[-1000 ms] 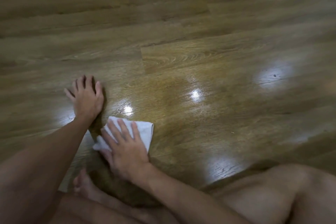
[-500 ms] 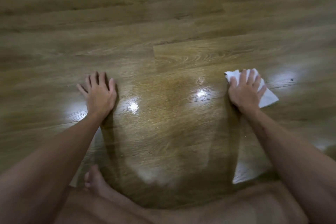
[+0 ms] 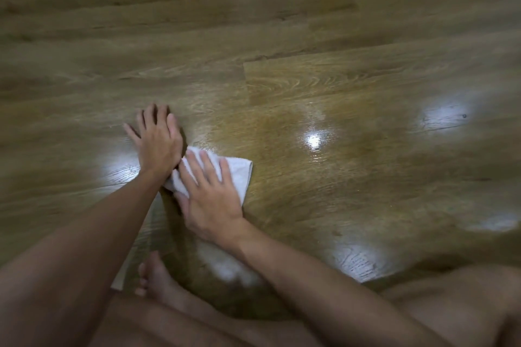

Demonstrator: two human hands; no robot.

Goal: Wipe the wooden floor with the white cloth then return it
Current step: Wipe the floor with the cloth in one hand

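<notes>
A folded white cloth lies flat on the glossy wooden floor, left of the middle of the view. My right hand presses down on the cloth with its fingers spread and straight, covering most of it. My left hand rests flat on the bare floor just left of the cloth, fingers straight, its wrist side nearly touching my right fingers. The cloth's right edge and a bit by my left wrist show.
My bare foot and folded legs fill the bottom of the view. Bright light reflections shine on the wet-looking boards to the right. A small dark speck sits on the floor at far right.
My right hand has swept the cloth from the far right back to the left, stopping beside my left hand. My left hand stayed planted on the floor.
</notes>
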